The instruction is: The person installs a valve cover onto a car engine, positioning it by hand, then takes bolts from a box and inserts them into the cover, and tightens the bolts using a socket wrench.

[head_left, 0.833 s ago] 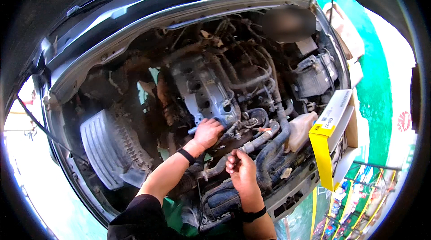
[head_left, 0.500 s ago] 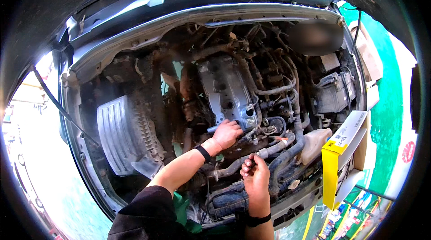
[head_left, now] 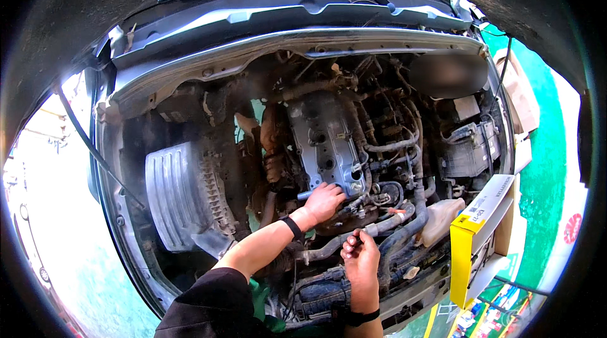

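Left hand: the left hand [head_left: 325,202] rests palm down on the near end of the engine cover; its fingertips are turned away, so I cannot tell whether they grip anything.
Right hand: the right hand [head_left: 361,262] is half curled, thumb and fingertips close together, short of the pipe [head_left: 384,227]; whether something small is pinched there, I cannot tell.
Engine cover: the cover [head_left: 336,148] lies under the left hand's fingers and runs away beyond them; a blue tube [head_left: 306,196] pokes out just left of that hand.
Progress: the cover sits on the engine, exposed from above; round holes in its top stand uncovered, so work there looks unfinished. How much is left cannot be judged.
Around: the ribbed housing [head_left: 171,196] is well left of both hands; the pale tank [head_left: 441,224] and yellow-ended box [head_left: 461,265] are to the right of the right hand.
Hard to see: a blurred patch [head_left: 449,73] far beyond the right hand hides what is there; deep gaps left of the cover are dark.
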`<action>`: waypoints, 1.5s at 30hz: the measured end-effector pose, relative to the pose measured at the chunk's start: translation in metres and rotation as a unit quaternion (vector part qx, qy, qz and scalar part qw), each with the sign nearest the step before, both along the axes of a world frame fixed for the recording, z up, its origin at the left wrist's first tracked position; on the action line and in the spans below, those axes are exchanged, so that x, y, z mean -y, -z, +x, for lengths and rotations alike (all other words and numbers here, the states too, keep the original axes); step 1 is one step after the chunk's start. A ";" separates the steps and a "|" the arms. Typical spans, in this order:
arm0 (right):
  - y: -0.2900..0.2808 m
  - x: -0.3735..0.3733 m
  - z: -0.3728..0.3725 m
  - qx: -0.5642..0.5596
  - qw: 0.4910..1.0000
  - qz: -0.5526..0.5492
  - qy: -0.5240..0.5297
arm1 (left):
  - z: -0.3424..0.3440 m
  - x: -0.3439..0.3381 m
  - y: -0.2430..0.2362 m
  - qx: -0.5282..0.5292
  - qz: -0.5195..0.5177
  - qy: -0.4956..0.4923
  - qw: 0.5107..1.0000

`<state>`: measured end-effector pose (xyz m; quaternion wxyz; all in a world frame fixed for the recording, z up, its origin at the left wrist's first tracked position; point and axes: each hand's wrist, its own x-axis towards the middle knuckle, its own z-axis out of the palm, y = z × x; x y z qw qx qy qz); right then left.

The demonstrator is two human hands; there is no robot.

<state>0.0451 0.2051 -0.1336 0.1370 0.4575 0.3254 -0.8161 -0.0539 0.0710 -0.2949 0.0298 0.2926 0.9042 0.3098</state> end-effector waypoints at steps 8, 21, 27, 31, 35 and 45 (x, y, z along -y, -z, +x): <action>0.002 -0.002 -0.001 -0.003 1.000 0.001 -0.008 | -0.002 -0.002 -0.001 -0.004 0.068 -0.009 0.998; 0.002 -0.003 0.004 -0.028 1.000 0.013 0.000 | 0.003 -0.004 0.000 -0.014 0.005 0.022 1.000; 0.002 0.001 -0.004 -0.050 0.998 0.019 -0.028 | -0.005 -0.003 -0.005 -0.033 0.005 -0.026 0.999; 0.003 -0.003 -0.001 -0.071 0.997 0.027 -0.008 | -0.011 -0.004 -0.008 -0.045 0.035 0.008 0.998; 0.003 0.002 -0.002 -0.057 0.998 0.035 -0.007 | -0.006 -0.001 0.000 -0.011 0.036 0.018 0.999; 0.002 0.007 0.002 -0.071 0.990 0.111 -0.054 | -0.019 0.008 -0.021 0.163 0.137 -0.044 0.976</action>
